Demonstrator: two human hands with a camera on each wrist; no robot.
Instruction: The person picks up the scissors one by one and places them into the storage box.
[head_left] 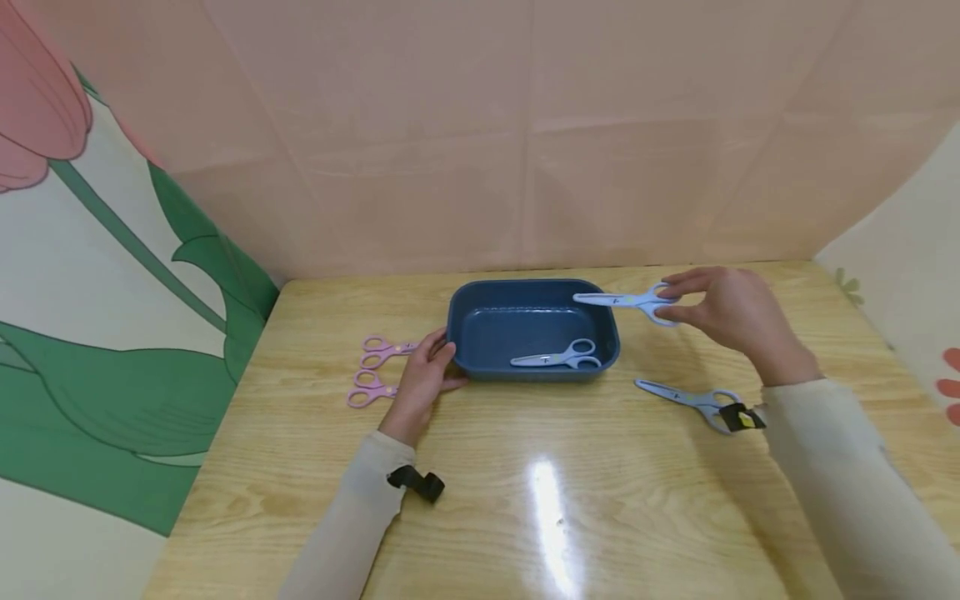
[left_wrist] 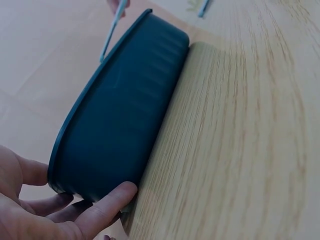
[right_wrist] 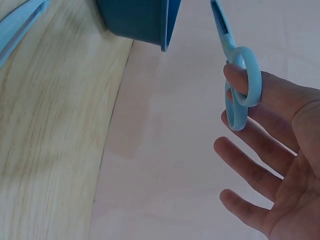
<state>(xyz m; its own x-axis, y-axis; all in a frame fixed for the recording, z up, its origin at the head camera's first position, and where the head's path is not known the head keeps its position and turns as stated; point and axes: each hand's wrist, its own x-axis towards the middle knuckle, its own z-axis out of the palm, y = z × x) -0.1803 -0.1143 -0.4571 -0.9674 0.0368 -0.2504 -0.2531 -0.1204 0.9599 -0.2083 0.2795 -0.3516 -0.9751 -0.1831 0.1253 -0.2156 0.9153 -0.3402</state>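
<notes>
A dark blue plastic bin stands on the wooden table, a pair of light blue scissors lying inside it. My left hand holds the bin's left end, fingers spread around its corner and side. With thumb and forefinger, my right hand pinches a second pair of light blue scissors by the handle loops. Their blades point left, and the tip overlaps the bin's right rim in the head view. In the right wrist view, the other fingers of that hand are spread apart.
More light blue scissors lie on the table right of the bin, below the right forearm. Two pairs of pink scissors, one above and one below, lie at the left, partly behind the left hand. A pinkish covering rises behind the table.
</notes>
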